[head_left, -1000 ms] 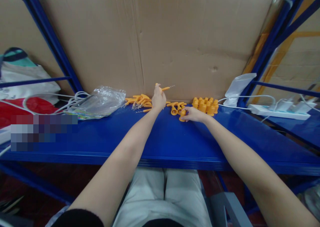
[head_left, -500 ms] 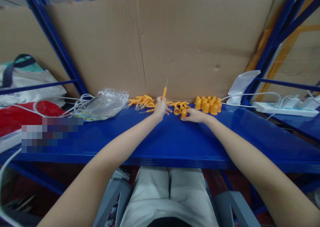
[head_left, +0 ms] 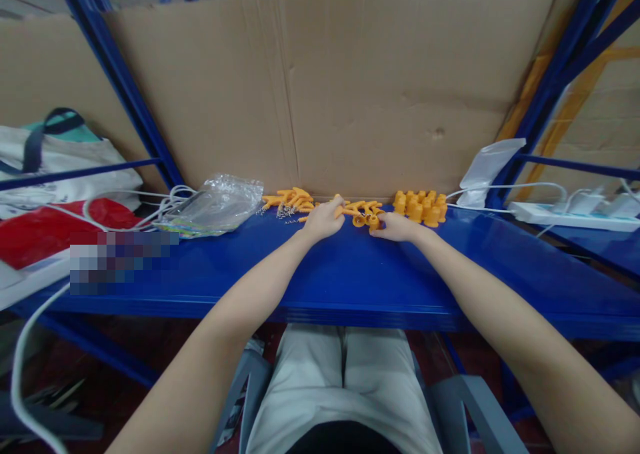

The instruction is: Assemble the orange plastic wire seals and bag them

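My left hand (head_left: 324,221) is closed, palm down, around an orange corkscrew-like piece (head_left: 341,210); only its orange end shows past my fingers, and the wire spiral is hidden. With thumb and fingers, my right hand (head_left: 397,227) grips a small orange cup (head_left: 374,223) low over the blue shelf. Close to it lies another orange cup-shaped part (head_left: 359,221), its mouth facing me. Branched orange pieces (head_left: 357,205) lie behind, between my hands. Left of my left hand is a pile of orange pieces with metal spirals (head_left: 293,199).
Upright orange cups (head_left: 419,207) stand in rows to the right. A clear plastic bag (head_left: 220,204), white cables (head_left: 170,204) and a red bag (head_left: 70,231) lie left. A white power strip (head_left: 575,217) is far right. Cardboard (head_left: 370,94) closes off the back.
My left hand has turned over and come down, so the piece's spiral no longer points up in view. My right hand stays on the cup. The view has shifted slightly.
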Motion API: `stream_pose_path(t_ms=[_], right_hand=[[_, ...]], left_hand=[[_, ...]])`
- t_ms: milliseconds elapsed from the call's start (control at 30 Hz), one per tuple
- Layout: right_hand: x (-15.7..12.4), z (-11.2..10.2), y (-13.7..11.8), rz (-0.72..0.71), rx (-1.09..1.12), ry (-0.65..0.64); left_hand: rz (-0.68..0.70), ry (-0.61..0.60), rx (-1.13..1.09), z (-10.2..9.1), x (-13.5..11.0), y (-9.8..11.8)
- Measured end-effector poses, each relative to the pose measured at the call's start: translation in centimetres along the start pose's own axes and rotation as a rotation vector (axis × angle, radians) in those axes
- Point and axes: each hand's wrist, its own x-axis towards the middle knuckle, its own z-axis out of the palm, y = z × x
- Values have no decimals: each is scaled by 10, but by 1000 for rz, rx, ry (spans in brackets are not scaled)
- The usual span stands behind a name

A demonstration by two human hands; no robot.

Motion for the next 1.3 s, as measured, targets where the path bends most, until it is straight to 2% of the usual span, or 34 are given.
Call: stream_pose_path(t_ms=[100,200,400,700,833,1033,1167,1300], right_hand=[[-1,-4,1,91,-104,-17],[-4,-7,0,135,-133,-34],[-9,-11,-3,206,-111,45],[-11,-12,-3,229,-162,61],[-11,-10,-6,164,-185,84],[-7,-5,-4,-103,-138,196],[-2,0,3,-145,-88,247],[4,6,14,-158,12,316]], left_hand=[[34,79,-88,3,2,-4],[83,89,-121,5,2,-6],[112,106,-149,6,1,-2],[108,146,-192,6,0,0],[125,115,-176,7,-1,3],[149,86,-197,8,-1,1],[81,58,-179,7,0,-1],[45,-22,-157,8,-1,-1]])
